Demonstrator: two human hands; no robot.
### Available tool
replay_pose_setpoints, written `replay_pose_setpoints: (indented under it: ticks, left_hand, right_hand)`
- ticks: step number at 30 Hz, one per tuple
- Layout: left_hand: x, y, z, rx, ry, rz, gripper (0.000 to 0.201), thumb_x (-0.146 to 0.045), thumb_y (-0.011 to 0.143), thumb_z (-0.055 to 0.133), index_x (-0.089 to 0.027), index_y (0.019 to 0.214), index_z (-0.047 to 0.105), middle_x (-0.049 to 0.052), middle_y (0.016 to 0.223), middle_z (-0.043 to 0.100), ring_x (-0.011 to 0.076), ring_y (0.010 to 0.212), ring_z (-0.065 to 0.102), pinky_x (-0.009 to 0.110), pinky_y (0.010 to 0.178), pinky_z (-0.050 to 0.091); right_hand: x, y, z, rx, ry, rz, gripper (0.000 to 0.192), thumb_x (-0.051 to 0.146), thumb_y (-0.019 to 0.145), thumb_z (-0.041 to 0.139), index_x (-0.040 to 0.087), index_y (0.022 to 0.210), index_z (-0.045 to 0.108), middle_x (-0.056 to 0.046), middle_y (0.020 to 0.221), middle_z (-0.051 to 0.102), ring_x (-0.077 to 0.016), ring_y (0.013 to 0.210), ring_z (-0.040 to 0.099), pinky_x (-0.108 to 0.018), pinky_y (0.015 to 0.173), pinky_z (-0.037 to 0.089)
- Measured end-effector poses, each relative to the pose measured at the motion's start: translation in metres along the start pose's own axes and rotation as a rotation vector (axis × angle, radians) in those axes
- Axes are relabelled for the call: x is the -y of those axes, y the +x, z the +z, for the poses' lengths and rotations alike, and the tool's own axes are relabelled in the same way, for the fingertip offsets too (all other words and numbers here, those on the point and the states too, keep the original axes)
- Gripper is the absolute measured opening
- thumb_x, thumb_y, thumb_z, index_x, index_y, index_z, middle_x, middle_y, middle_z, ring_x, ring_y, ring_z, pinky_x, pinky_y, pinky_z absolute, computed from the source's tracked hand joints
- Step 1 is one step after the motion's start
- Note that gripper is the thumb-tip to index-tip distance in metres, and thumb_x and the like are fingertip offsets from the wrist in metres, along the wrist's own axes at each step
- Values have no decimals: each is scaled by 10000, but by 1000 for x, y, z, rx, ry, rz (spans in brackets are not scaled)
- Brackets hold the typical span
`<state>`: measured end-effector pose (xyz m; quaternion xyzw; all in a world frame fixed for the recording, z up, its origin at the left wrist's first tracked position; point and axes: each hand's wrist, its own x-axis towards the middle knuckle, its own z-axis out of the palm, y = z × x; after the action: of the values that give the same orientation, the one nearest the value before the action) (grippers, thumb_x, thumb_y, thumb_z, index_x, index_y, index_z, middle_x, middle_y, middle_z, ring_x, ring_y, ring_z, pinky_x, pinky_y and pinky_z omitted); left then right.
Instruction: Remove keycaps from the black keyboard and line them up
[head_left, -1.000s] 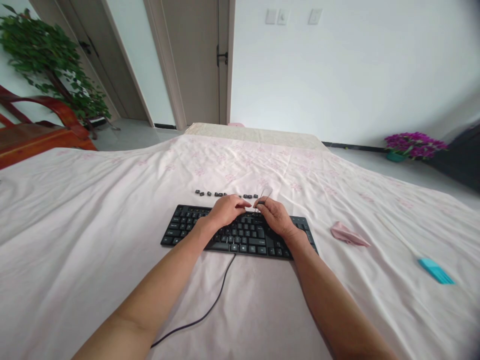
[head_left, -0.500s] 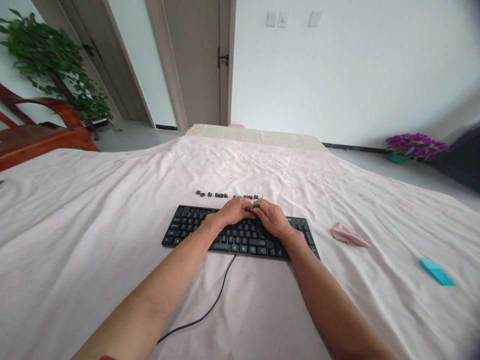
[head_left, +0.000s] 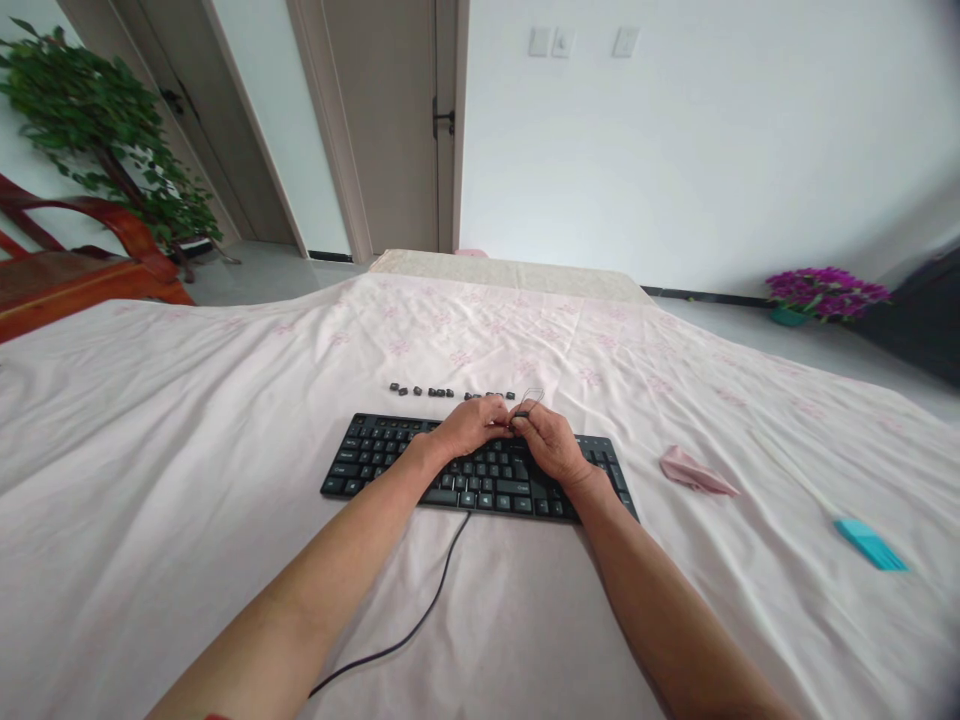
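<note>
A black keyboard point(head_left: 442, 496) lies in front of me on the cloth, its cable running toward me. Above its top right part, my right hand point(head_left: 553, 442) pinches a wire keycap puller point(head_left: 532, 396) by its dark body, wire loops pointing up and away. My left hand point(head_left: 471, 424) is closed with its fingertips against the right hand's; whatever sits between them is too small and hidden to name. Several loose black keycaps point(head_left: 433, 392) form a row just beyond the keyboard's far edge. Both hands and forearms cover part of the keys.
On the right lie a crumpled pink cloth point(head_left: 694, 472) and a brush with blue bristles point(head_left: 871, 545) and a pale handle. A pale flowered sheet point(head_left: 225, 420) with folds covers the surface. Beyond it stand a wooden chair point(head_left: 120, 268), a leafy plant point(head_left: 90, 110) and purple flowers point(head_left: 829, 292).
The keycap puller has tipped from nearly upright to leaning right, as my right hand turned slightly. My left hand stays close against it. The whole view has shifted a little.
</note>
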<state>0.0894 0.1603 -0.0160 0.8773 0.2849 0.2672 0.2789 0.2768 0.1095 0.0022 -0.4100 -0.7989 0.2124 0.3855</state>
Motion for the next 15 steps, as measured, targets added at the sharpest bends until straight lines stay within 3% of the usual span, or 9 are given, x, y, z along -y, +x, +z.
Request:
replay_pose_setpoints:
  ticks: [7, 11, 15]
  left_hand:
    - [-10, 2, -2, -21, -70, 18, 156, -305, 899, 584, -187, 875, 684, 15, 880, 622, 154, 869, 584, 259, 814, 434]
    - [-12, 3, -2, -31, -92, -49, 72, -230, 819, 671, -176, 867, 664, -5, 819, 641, 144, 785, 597, 252, 764, 450]
    - [-15, 3, -2, -35, -129, -106, 133, -164, 770, 689, -179, 902, 680, -9, 806, 667, 137, 758, 615, 245, 738, 465]
  right_hand:
    - [1, -1, -1, -115, 44, 55, 280, 390, 965, 398, 230, 871, 608, -38, 828, 618, -191, 775, 593, -323, 765, 474]
    - [1, 0, -2, -123, 85, 81, 277, 392, 965, 401, 228, 915, 620, -40, 865, 641, -194, 815, 613, -330, 794, 483]
    - [1, 0, -3, -164, 84, 71, 271, 380, 963, 410, 219, 912, 622, -38, 858, 640, -185, 811, 607, -324, 791, 478]
